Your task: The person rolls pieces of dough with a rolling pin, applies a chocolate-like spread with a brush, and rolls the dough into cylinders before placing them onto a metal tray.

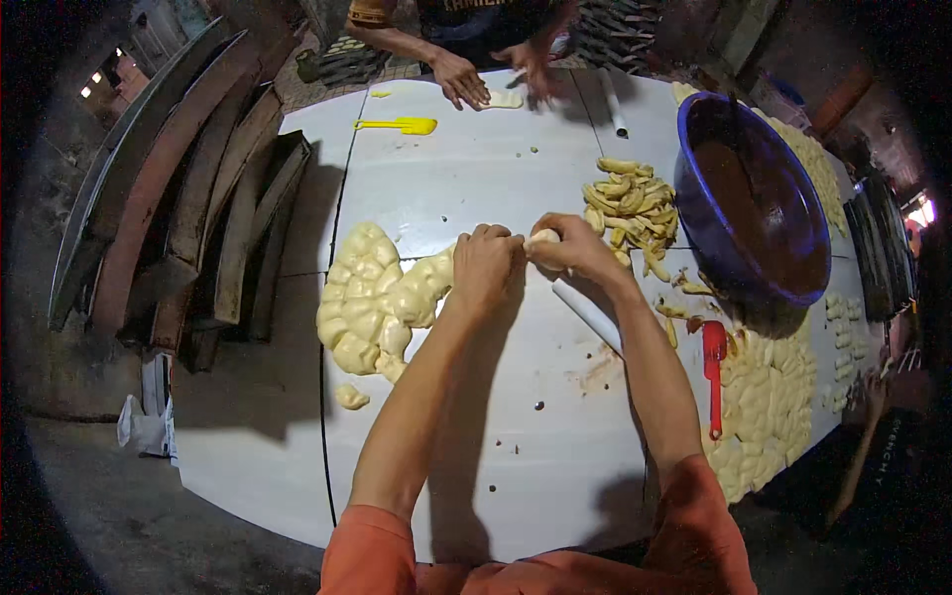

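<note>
While the right hand (pixel 587 250) grips a dough piece (pixel 542 238) at one o'clock, the left hand (pixel 484 266) bunched alongside, its hold hidden, plenty of dough portions (pixel 764 407) look done at four, a big dough heap (pixel 355 297) seemingly unshaped at nine!

Reaching up from the bottom of the frame with the left arm (pixel 421 412) and the right arm (pixel 654 372). Leaning both in toward the middle. Showing the back of the left hand (pixel 484 268), with fingers (pixel 493 236) bent down. Curling the right hand (pixel 587 256) just beside it, with right fingers (pixel 555 226) tucked in close.
</note>
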A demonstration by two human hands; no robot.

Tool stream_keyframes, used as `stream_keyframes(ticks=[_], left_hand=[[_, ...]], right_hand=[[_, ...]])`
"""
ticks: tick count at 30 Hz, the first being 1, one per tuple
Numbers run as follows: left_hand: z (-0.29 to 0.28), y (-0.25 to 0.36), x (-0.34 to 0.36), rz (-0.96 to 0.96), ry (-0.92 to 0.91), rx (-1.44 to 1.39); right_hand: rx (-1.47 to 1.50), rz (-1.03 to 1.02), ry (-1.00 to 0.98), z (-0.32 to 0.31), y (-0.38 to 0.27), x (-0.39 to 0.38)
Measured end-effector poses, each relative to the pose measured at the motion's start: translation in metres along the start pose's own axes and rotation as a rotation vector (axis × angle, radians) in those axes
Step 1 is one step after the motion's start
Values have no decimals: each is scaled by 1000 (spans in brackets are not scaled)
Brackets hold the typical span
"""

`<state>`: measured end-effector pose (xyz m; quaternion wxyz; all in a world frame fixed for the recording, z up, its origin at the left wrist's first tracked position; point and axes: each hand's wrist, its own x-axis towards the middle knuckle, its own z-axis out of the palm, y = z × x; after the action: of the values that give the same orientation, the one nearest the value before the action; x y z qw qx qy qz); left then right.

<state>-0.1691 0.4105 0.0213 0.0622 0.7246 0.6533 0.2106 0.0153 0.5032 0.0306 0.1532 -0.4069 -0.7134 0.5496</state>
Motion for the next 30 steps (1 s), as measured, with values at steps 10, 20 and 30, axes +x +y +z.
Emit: stream_keyframes(ticks=[10,20,30], left_hand=[[9,2,-21,-56,126,-100],[-92,43,-227,-419,-151,-920],[-106,36,-347,-780,-295,-1098]], right_hand=[[295,-184,275,-27,-62,-149],[532,314,-68,174,-42,-264],[418,307,-82,257,-69,-283]])
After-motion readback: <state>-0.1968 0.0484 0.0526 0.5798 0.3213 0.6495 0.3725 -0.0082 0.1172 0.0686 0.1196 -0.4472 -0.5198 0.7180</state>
